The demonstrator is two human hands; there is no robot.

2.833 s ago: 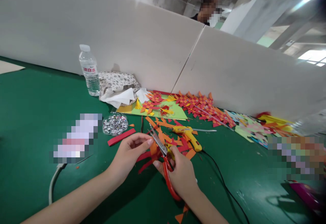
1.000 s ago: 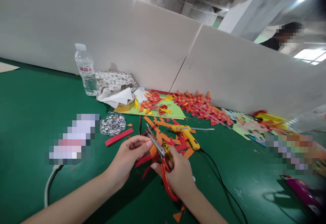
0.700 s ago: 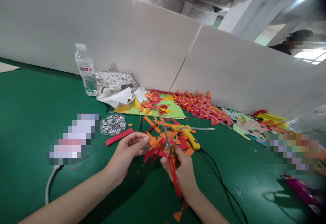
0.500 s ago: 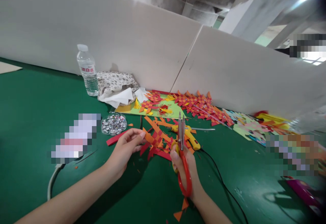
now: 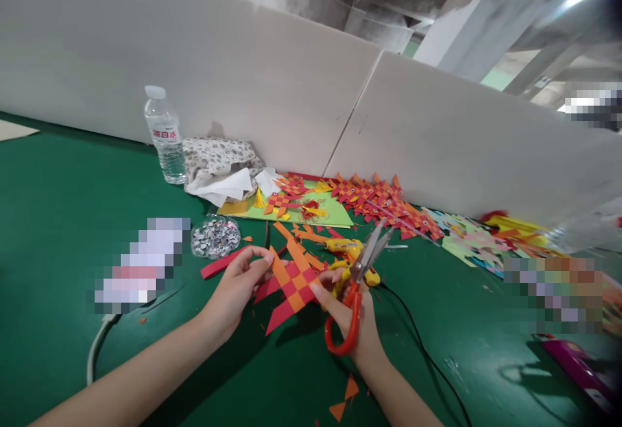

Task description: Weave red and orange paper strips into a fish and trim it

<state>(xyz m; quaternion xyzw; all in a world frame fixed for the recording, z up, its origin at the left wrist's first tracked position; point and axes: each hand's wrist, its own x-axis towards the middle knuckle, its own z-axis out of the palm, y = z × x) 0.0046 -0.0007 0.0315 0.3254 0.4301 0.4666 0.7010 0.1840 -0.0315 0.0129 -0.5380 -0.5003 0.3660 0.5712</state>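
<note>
My left hand (image 5: pixel 241 284) pinches an orange end of a woven paper fish (image 5: pixel 294 288), a red and orange checkered piece with strips sticking out on several sides. On its other side, my right hand (image 5: pixel 357 323) has its thumb on the checkered edge. That same hand also carries the red-handled scissors (image 5: pixel 344 333), their blades slightly apart and tilted up to the right, away from the paper. Behind the hands lie loose orange strips (image 5: pixel 299 245) and a yellow glue gun (image 5: pixel 343 245), partly covered by the scissors and hand.
A clear box of googly eyes (image 5: pixel 216 238) and a red strip (image 5: pixel 221 264) lie left. Behind are a water bottle (image 5: pixel 166 138), a tissue pouch (image 5: pixel 221 164) and a pile of woven fish (image 5: pixel 389 203). A black cord (image 5: pixel 420 343) runs right, near a purple object (image 5: pixel 576 365).
My right hand has brought its thumb onto the woven paper fish, and the scissors have tipped to the right with blades wider apart. The fish has turned flatter, its checkered face now showing.
</note>
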